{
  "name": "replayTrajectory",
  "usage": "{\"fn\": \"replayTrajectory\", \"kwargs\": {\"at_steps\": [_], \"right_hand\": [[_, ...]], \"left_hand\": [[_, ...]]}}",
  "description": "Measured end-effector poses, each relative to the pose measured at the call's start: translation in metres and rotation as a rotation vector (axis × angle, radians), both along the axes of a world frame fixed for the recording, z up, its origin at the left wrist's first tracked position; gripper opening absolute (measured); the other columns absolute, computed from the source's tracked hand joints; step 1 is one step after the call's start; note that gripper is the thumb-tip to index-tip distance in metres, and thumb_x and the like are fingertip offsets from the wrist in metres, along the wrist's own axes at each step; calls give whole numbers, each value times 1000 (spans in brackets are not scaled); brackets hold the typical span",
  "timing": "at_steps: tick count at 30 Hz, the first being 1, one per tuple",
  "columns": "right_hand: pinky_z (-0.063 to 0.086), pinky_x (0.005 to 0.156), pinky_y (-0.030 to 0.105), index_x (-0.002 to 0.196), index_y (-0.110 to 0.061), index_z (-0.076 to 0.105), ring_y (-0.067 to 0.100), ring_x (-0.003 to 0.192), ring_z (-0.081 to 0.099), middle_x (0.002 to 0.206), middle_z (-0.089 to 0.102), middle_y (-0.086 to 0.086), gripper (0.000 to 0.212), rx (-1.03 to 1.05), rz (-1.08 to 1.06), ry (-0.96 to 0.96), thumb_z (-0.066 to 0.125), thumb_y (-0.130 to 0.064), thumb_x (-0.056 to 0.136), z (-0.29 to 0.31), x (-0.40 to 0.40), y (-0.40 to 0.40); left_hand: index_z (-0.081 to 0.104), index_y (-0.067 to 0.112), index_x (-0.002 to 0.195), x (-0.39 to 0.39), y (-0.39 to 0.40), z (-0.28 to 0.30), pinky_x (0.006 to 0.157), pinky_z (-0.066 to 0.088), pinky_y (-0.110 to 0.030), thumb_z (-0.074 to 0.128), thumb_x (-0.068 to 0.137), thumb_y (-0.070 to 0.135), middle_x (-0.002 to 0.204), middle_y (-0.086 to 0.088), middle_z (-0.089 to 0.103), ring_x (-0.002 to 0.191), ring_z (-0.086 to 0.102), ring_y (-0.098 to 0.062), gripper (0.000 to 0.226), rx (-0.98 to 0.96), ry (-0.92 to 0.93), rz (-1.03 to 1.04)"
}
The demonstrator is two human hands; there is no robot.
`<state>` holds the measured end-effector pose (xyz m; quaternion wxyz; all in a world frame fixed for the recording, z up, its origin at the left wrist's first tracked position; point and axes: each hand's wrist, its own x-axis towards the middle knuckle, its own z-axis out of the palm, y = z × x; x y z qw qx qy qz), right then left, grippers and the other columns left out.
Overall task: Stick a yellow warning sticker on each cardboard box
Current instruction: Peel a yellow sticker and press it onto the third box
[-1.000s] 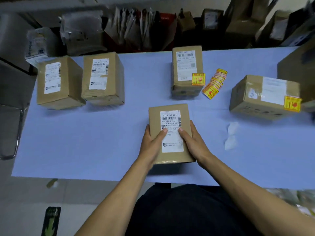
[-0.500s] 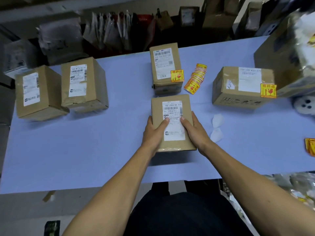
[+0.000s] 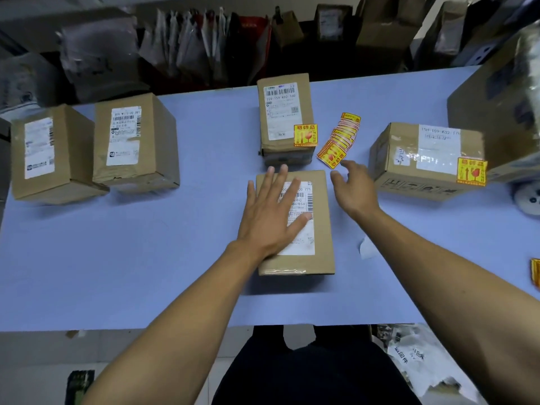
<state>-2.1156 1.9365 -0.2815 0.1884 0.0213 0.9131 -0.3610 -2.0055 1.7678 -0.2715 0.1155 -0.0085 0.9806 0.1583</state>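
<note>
Cardboard box [image 3: 318,229] w/ label "…771" under flat spread left grip [image 3: 270,214]; right grip [image 3: 355,187] loose.

"159 159 K02 160" on far box label [image 3: 281,111], "易碎品" on its yellow sticker [image 3: 305,135], "771" on near box label [image 3: 301,217]

Left hand [image 3: 270,217] flat, palm down, fingers straight and spread. Right hand [image 3: 355,188] raised, fingers loosely extended forward, holding nothing. Both forearms bare, stretched forward.
</note>
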Motion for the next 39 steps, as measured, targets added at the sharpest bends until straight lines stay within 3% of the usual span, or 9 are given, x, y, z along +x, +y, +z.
{"fn": "replayTrajectory", "kwargs": {"at_steps": [4, 9, 13, 19, 24, 28, 33, 36, 39], "right_hand": [[41, 98, 39, 134, -3, 52, 37, 125, 50, 134, 53, 22, 41, 165, 86, 97, 57, -20, 98, -13, -31, -11], [41, 99, 42, 133, -3, 50, 40, 122, 49, 131, 50, 24, 51, 204, -20, 62, 66, -29, 93, -35, -49, -20], [42, 104, 41, 129, -7, 53, 37, 120, 52, 131, 50, 20, 52, 113, -181, 22, 73, -30, 87, -46, -58, -17], [52, 92, 42, 116, -11, 54, 32, 111, 61, 120, 61, 14, 47, 39, -276, -40, 80, -28, 81, -52, -66, -18], [47, 71, 28, 89, -16, 49, 25, 93, 64, 94, 62, 5, 28, -109, -407, -83, 77, -16, 84, -54, -68, -12], [50, 74, 30, 69, -22, 47, 23, 86, 60, 92, 62, 5, 35, -195, -454, -145, 77, -13, 84, -51, -72, -11], [44, 68, 28, 72, -14, 55, 20, 74, 53, 82, 60, 7, 21, -255, -451, -210, 71, -9, 85, -50, -75, -9], [51, 72, 32, 66, -13, 65, 23, 72, 60, 74, 67, 8, 21, -263, -501, -229, 63, -7, 86, -48, -74, -8], [56, 76, 34, 93, -5, 76, 25, 76, 68, 77, 73, 6, 16, -237, -507, -218, 61, -9, 87, -50, -69, -6]], "left_hand": [[6, 24, 159, -3, 2, -8, 120, -7, -54, 25, 92, 68, 168, 1, -10, 153, -14, -18, 83, -3, 4, 27], [7, 26, 159, -3, 2, -10, 120, -8, -54, 24, 91, 69, 168, 3, -8, 153, -15, -17, 82, 4, 11, 44], [6, 27, 159, -3, 1, -9, 120, -8, -54, 25, 91, 69, 168, 4, -8, 153, -17, -15, 82, 9, 1, 52], [9, 28, 159, -3, 1, -9, 119, -8, -54, 27, 91, 69, 168, 4, -6, 153, -13, -15, 82, 33, 9, 60], [6, 29, 159, -3, 1, -7, 119, -8, -54, 24, 90, 70, 168, 6, -9, 153, -16, -14, 82, 29, -9, 59], [8, 28, 159, -2, 1, -7, 120, -5, -56, 24, 90, 70, 168, 6, -8, 153, -15, -14, 82, 41, -8, 64], [9, 29, 159, -1, 1, -7, 121, 0, -56, 25, 90, 70, 168, 7, -6, 153, -13, -14, 81, 44, 4, 72], [9, 29, 159, -1, 1, -8, 122, 1, -54, 27, 91, 69, 168, 7, -6, 153, -14, -13, 81, 57, 7, 75], [9, 28, 159, 0, 1, -9, 121, 1, -52, 29, 91, 69, 168, 7, -5, 153, -13, -13, 81, 62, 19, 72]]}}
